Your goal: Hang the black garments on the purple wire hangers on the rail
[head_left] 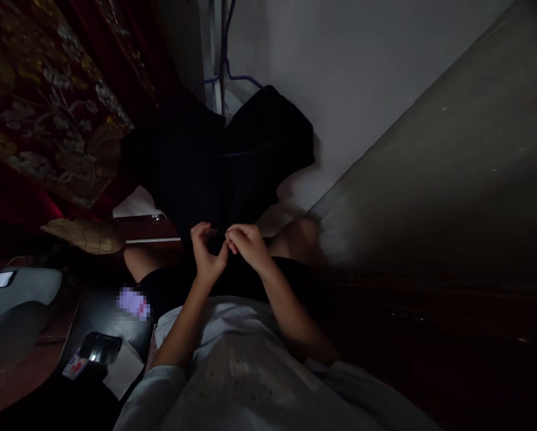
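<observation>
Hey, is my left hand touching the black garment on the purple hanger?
Cannot tell. In the head view, the left hand overlaps the lower part of the black garment, but the cloth is too dark to show contact or a gap.

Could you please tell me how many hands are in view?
2: the left hand and the right hand, close together near the lower part of the black garment.

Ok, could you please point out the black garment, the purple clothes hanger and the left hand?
Black garment (205, 173): head view, on its middle.
Purple clothes hanger (240, 77): head view, on its right arm.
Left hand (208, 258): head view, on its middle.
</observation>
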`<state>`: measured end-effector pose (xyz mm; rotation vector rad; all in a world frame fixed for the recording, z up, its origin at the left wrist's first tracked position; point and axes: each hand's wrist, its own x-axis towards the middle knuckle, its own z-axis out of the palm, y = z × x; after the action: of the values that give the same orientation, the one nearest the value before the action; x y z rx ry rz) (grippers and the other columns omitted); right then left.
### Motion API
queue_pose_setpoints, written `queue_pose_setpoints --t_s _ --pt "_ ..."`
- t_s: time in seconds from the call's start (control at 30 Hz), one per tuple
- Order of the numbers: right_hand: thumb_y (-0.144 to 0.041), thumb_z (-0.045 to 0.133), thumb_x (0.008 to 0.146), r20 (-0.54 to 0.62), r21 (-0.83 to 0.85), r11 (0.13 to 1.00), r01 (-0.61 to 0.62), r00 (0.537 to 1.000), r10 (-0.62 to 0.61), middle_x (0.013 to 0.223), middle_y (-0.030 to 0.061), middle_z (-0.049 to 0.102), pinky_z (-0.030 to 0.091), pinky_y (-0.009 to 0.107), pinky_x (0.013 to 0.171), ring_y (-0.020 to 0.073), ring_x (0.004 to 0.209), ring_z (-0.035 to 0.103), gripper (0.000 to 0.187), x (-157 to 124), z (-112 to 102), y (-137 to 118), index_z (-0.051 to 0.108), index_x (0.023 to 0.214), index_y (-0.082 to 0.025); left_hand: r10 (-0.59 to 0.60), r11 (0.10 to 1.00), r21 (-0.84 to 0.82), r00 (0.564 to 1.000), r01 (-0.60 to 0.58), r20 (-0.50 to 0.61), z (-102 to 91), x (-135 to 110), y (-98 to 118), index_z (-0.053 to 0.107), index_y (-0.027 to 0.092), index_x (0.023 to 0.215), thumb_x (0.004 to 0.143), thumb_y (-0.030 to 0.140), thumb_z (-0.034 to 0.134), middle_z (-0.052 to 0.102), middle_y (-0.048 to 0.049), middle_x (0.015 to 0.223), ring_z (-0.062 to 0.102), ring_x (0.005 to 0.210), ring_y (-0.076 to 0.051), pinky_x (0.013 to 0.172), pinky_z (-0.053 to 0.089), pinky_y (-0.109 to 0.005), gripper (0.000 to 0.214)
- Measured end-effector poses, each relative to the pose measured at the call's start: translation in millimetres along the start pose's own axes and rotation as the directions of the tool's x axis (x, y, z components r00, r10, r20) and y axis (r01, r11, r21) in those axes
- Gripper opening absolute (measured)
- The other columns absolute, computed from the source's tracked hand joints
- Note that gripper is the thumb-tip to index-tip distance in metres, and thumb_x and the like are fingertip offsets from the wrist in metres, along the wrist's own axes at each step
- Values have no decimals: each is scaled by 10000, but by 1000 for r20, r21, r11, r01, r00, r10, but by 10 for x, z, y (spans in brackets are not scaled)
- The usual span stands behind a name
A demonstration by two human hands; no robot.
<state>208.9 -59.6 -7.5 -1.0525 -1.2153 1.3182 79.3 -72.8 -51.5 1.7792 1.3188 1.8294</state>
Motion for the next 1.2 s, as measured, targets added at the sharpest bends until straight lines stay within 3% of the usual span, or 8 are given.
queue_pose_setpoints --t_s 0.17,0.33,0.5,0.63,0.87,1.0,1.1,1.2 --pt "-297 570 753 -26 -1 1000 -12 1000 12 468 -16 536 328 212 478 83 448 472 204 213 -88 -169 678 663 -150 -253 947 -207 967 245 -15 244 96 -66 592 181 969 843 244 730 626 -26 888 665 839 -151 794 556 -256 197" --pt "-244 522 889 -234 161 983 82 971 -43 533 -15 522 169 192 410 44 421 370 258 1035 -130 -1033 578 654 -153 -389 890 -220 917 399 91 398 90 -217 586 172 882 804 201 732 601 -15 836 620 807 -137 786 518 -228 168" --pt "-215 483 992 -171 118 977 176 973 -155 539 -38 458 144 197 411 30 404 265 307 1297 -117 -1633 556 701 -151 -351 905 -149 896 400 271 595 225 -225 593 177 835 790 113 713 597 -15 805 606 781 -149 774 501 -238 143" --pt "-307 514 1033 -133 18 963 270 955 -266 517 -48 455 199 183 429 25 399 304 317 1130 -201 -1544 608 773 -152 -145 952 -189 897 242 418 533 758 103 633 190 1145 754 92 799 673 -49 937 665 891 -202 916 516 -316 436" --pt "-194 551 1009 -125 -166 861 481 856 -502 524 -57 478 289 188 480 6 448 386 321 974 -153 -1638 585 692 -149 -181 850 -488 980 198 83 248 2045 583 629 190 1129 974 280 703 599 -52 1131 583 1319 -287 1107 476 -443 193" --pt "-236 548 1028 -101 -301 779 551 793 -600 565 -43 445 390 197 602 50 615 479 307 1171 -153 -1494 554 725 -186 -239 853 -472 971 223 26 230 2280 765 601 151 1022 1045 215 581 580 -47 1085 566 1346 -276 1136 458 -458 71" --pt "-262 559 997 -161 -345 797 495 806 -570 585 -30 441 388 218 624 85 676 509 327 1274 -157 -1168 550 680 -184 -58 938 -339 997 74 57 112 2349 1047 588 140 910 977 83 665 585 -19 999 599 1281 -216 1167 438 -360 116" --pt "-184 599 902 -273 -307 885 349 859 -434 531 -40 404 328 239 567 84 575 432 324 1129 -130 -857 532 584 -175 122 967 -207 984 -147 -130 -236 2435 1192 569 119 940 1022 39 564 557 8 970 577 1292 -159 1223 371 -325 114"
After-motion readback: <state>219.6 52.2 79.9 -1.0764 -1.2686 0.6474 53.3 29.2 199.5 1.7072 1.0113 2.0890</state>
